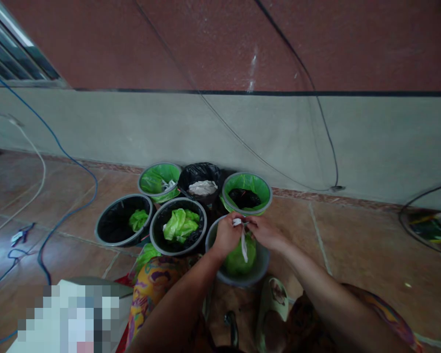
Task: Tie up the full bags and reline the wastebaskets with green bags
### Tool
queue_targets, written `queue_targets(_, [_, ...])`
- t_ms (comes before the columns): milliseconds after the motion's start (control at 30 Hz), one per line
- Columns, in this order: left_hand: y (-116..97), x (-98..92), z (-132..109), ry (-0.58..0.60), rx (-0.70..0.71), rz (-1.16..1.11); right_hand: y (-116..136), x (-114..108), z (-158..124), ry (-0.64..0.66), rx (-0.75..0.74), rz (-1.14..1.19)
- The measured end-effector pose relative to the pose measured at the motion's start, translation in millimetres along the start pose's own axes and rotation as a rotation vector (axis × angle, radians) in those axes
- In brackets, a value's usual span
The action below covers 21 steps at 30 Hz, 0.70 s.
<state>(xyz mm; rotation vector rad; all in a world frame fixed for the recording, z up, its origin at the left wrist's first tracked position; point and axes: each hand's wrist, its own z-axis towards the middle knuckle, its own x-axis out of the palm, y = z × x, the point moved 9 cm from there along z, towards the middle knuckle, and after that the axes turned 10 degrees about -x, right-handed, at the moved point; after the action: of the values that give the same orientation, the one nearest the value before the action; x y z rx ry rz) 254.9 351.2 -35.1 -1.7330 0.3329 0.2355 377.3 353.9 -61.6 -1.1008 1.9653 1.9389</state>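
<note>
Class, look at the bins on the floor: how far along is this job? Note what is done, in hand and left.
Looks done: the back left bin and back right bin have green liners over their rims. In hand: left hand and right hand pinch a white strip above the green bag in the nearest bin. Probably left: the far-left bin and middle bin, crumpled bags loose inside.

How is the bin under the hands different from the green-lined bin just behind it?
The near bin shows a bare grey rim; the green-lined bin has a green liner folded over its rim. The near bin holds a bunched green bag; the green-lined bin holds something black. The left hand and right hand pinch a white strip above the near bin; nothing touches the green-lined bin. Both are round and stand on the tiled floor.
</note>
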Motion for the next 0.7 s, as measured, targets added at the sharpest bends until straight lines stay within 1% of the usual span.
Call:
queue_targets(67, [2.7,-0.7,0.8,-0.019,-0.028,0.011,-0.4,1.5,-0.6,0.012,0.021,0.119])
queue_targets(133, [5.1,0.8,1.4,-0.011,-0.049,0.050,-0.2,0.8,-2.3,0.014,0.050,0.192])
queue_targets(233, [6.8,3.1,1.2,0.015,-0.056,0.104,-0.6,-1.6,-5.6,-0.001,0.100,0.257])
queue_targets(367, [8.9,3.7,1.1,0.040,-0.079,0.089,-4.7,-0.6,-6.1,-0.014,0.148,0.297])
queue_targets(433, [9.6,6.4,1.6,0.074,-0.079,0.093,-7.0,0.6,-4.2,-0.002,0.151,0.215])
queue_targets(500, [10.1,9.8,2.5,0.103,-0.058,0.146,-7.0,-0.3,-2.0,0.011,0.125,0.034])
queue_targets(600, [15.2,15.7,3.6,0.126,-0.017,0.324,-5.7,-1.5,-1.9,0.027,0.075,-0.305])
queue_targets(700, [30.8,24.4,2.8,0.179,-0.036,0.539,-13.4,9.5,-6.2,0.102,0.085,-0.507])
